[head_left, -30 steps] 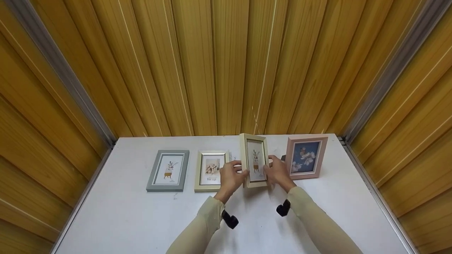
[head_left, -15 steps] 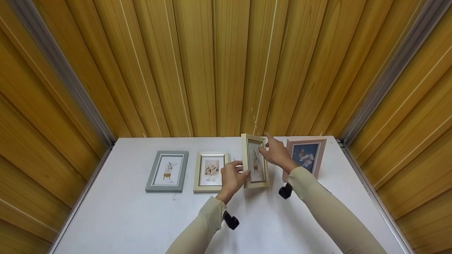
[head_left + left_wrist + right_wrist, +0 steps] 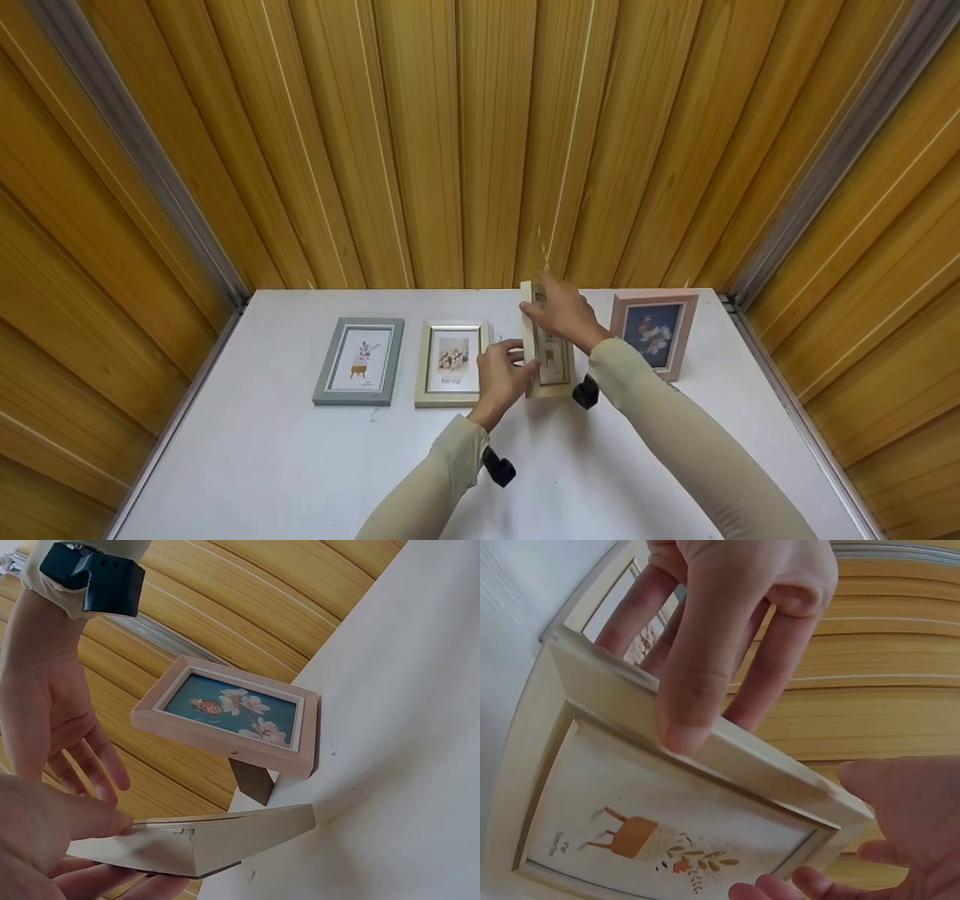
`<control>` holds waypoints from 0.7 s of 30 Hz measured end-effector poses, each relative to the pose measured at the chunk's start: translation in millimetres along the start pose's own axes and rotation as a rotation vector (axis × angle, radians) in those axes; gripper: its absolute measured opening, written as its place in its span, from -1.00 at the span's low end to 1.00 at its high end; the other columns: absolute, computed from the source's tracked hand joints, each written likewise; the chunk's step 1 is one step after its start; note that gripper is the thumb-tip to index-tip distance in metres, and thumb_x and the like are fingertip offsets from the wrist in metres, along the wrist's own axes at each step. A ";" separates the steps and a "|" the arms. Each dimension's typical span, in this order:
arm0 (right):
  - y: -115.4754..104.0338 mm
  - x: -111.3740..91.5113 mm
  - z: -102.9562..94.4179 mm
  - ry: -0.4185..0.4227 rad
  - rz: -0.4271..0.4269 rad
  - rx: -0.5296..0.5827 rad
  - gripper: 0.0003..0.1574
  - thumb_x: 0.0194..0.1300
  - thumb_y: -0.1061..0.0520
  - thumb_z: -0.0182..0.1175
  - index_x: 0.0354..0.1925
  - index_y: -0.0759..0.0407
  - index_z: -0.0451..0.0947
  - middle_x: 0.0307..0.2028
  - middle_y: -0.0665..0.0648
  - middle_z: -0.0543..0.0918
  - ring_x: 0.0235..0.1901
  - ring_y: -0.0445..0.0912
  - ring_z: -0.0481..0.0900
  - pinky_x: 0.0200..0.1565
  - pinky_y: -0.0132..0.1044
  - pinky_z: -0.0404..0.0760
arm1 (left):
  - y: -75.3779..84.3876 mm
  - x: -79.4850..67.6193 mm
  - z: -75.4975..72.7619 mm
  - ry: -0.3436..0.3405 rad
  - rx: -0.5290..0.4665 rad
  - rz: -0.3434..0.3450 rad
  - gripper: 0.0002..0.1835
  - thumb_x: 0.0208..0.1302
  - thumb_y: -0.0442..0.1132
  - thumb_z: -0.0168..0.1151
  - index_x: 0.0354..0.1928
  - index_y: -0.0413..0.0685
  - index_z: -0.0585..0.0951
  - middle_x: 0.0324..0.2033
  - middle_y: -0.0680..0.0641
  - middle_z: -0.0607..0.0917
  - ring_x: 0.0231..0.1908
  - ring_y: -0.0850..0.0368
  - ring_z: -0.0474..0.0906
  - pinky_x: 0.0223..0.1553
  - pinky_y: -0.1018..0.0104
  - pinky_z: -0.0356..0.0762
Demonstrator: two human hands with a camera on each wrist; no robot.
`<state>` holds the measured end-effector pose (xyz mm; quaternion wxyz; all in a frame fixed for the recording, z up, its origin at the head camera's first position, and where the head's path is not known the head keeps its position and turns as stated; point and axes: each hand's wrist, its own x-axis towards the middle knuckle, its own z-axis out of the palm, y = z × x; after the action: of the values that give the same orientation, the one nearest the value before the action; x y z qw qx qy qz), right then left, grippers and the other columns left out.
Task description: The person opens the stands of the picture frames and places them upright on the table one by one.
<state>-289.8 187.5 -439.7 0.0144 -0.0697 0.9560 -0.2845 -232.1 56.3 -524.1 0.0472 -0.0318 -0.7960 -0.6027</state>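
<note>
Currently, your left hand point(image 3: 504, 375) pinches one side edge of the upright cream frame point(image 3: 555, 367), near the back edge of the white table point(image 3: 405, 472). Your right hand point(image 3: 564, 311), fingers apart, is at its upper end; a gap separates it from the pink frame point(image 3: 654, 337).

Soft, even light; blurred shadows on the white tabletop point(image 3: 300, 472); wrist views greyer, slightly hazy

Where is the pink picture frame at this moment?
In the head view, the pink picture frame stands right of the right hand, on the white table.
</note>
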 end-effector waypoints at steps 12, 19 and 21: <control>-1.0 4.6 11.5 -0.009 -0.020 -0.010 -0.17 0.43 -0.02 0.31 0.49 0.14 0.21 0.18 0.39 0.60 0.06 0.26 0.65 0.02 0.17 0.63 | 2.5 0.2 3.3 0.009 0.044 -0.023 -0.68 0.13 -0.38 0.48 -0.04 -0.30 0.74 -0.27 -0.19 0.82 -0.24 0.09 0.80 -0.25 0.29 0.73; 2.2 6.8 12.3 0.007 -0.037 -0.006 -0.20 0.42 0.05 0.28 0.47 0.24 0.22 0.06 0.43 0.64 0.01 0.28 0.66 0.01 0.18 0.61 | 2.7 -0.8 6.4 0.010 0.056 -0.015 -0.70 0.12 -0.37 0.49 -0.08 -0.28 0.75 -0.30 -0.17 0.82 -0.25 0.10 0.80 -0.27 0.29 0.73; 2.9 6.0 12.6 0.009 -0.037 -0.004 -0.21 0.43 0.06 0.27 0.46 0.27 0.22 0.05 0.44 0.64 0.00 0.27 0.66 0.01 0.18 0.61 | 2.6 -0.9 6.8 0.010 0.058 -0.012 -0.70 0.11 -0.37 0.49 -0.08 -0.28 0.75 -0.30 -0.17 0.82 -0.25 0.10 0.79 -0.26 0.30 0.73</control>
<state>-295.3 182.2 -451.7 0.0047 -0.0860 0.9552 -0.2831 -231.1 63.6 -523.6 0.0483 -0.0228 -0.8130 -0.5797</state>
